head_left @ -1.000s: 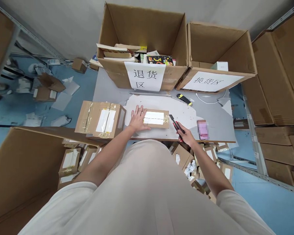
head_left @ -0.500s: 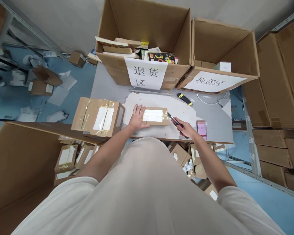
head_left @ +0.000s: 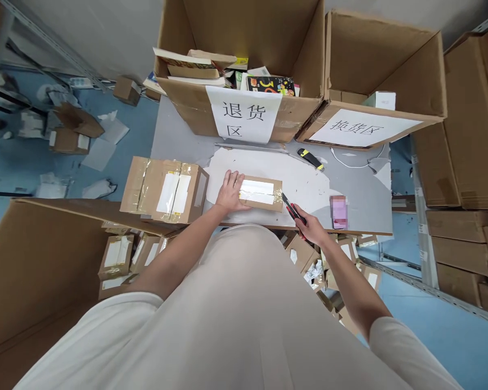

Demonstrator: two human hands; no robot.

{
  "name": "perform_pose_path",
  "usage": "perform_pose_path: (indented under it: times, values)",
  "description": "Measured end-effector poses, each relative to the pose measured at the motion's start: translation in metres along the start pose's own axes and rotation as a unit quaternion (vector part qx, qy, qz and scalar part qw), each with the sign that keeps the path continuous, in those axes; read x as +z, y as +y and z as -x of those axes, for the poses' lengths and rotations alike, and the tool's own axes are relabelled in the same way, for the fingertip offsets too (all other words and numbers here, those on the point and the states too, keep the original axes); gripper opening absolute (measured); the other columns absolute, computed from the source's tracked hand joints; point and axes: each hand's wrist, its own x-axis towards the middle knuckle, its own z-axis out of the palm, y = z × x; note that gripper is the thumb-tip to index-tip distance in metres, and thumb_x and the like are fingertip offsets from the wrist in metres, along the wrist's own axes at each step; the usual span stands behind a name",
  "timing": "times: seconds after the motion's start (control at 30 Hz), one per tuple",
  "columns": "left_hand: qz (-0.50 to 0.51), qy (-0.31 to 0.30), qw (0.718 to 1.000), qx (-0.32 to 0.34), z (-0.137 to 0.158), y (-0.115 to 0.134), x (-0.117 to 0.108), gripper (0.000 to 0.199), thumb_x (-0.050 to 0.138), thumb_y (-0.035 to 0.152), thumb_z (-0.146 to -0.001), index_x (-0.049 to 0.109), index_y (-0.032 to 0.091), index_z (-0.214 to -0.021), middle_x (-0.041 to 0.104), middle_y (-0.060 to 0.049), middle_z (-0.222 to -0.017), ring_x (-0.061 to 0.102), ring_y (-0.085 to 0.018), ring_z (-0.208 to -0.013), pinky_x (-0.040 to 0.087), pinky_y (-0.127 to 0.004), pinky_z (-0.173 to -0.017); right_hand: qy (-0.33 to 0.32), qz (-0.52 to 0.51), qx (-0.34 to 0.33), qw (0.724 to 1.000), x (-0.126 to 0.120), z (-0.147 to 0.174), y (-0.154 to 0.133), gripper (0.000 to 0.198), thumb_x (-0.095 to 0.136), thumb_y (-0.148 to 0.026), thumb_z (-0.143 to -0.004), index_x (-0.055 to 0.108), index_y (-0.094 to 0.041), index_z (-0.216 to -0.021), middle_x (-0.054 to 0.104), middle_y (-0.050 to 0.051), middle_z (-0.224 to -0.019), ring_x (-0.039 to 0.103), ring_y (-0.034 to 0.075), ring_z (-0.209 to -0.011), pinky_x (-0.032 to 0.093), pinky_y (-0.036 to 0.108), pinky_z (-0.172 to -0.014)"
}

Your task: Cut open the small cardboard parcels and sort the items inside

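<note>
A small cardboard box (head_left: 261, 202) with a white label and clear tape lies on the white sheet (head_left: 228, 161) on the table. My left hand (head_left: 230, 193) grips its left end, fingers at the far side and thumb at the near side. My right hand (head_left: 311, 228) is closed around a black and red utility knife (head_left: 293, 210). The knife's tip is at the taped right end of the box; whether it touches the tape I cannot tell. To the left stands a larger taped carton (head_left: 166, 189).
Behind are two big open cartons with paper signs, one holding books (head_left: 270, 85), the other a small white box (head_left: 382, 100). A yellow-black cutter (head_left: 310, 159) and a phone (head_left: 339, 212) lie on the table. More parcels (head_left: 116, 255) sit below the table edge.
The small box has turned slightly, its right end coming nearer to me. My right hand and the knife have moved slightly toward me. The whole view has shifted a little.
</note>
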Motion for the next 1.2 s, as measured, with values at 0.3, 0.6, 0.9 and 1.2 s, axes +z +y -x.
perform_pose_path:
  times: [0.3,0.6,0.9,1.2]
  values:
    - [0.005,0.006,1.0,-0.013,-0.001,0.005,0.001,0.112,0.077,0.067,-0.048,0.037,0.013,-0.138,0.04,-0.023,-0.136,0.022,-0.047,-0.137,0.029,-0.059,-0.109,0.054,-0.05,-0.003,0.997,0.024,0.007,0.013,0.065,0.048,-0.03,-0.089,0.029,-0.023,-0.15,0.056,-0.003,-0.063,0.049,0.008,-0.039,0.046,0.021,-0.041]
    - [0.003,0.001,1.0,0.006,-0.003,0.001,0.005,0.116,0.078,0.067,-0.046,0.037,0.009,-0.139,0.039,-0.024,-0.138,0.024,-0.045,-0.137,0.022,-0.058,-0.114,0.052,-0.059,-0.018,0.997,0.027,-0.006,0.013,0.066,0.049,-0.033,-0.087,0.03,-0.025,-0.15,0.059,-0.003,-0.063,0.049,0.009,-0.039,0.045,0.022,-0.039]
    - [0.017,-0.002,1.0,-0.026,-0.002,0.005,0.001,0.119,0.078,0.068,-0.044,0.037,0.009,-0.14,0.038,-0.023,-0.14,0.02,-0.046,-0.139,0.024,-0.056,-0.113,0.09,-0.044,-0.044,0.994,0.02,0.008,0.04,0.064,0.051,-0.04,-0.086,0.035,-0.029,-0.147,0.062,-0.003,-0.073,0.052,0.008,-0.042,0.051,0.024,-0.046]
    - [0.053,0.011,0.984,-0.169,-0.007,0.027,-0.009,0.108,0.075,0.066,-0.054,0.041,0.008,-0.139,0.032,-0.024,-0.149,0.019,-0.045,-0.14,0.022,-0.056,-0.113,0.177,-0.39,-0.053,0.902,0.049,-0.03,0.028,0.05,0.062,-0.054,-0.077,0.049,-0.026,-0.117,0.063,0.005,-0.112,0.069,0.017,-0.082,0.057,0.03,-0.059]
